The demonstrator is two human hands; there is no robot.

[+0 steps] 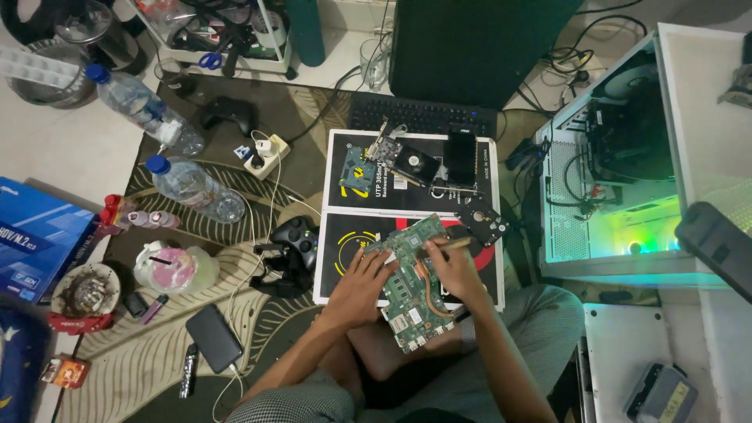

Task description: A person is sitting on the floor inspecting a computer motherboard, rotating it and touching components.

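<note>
A green laptop circuit board (413, 286) with a copper heat pipe rests over my lap and the edge of a black-and-white cardboard box (345, 231). My left hand (362, 280) grips the board's left edge. My right hand (454, 270) lies over the board's right side and holds a thin wooden-handled tool (448, 244) whose tip points left across the board's top. A hard-drive part (482, 221) sits just beyond my right hand.
On the box lie small circuit cards (403, 160) and a black drive (460, 157). A keyboard (421, 116) and monitor stand behind. A lit white computer case (619, 164) is at right. Game controllers (296, 235), water bottles (188, 186), a power bank (213, 338) lie on the patterned rug at left.
</note>
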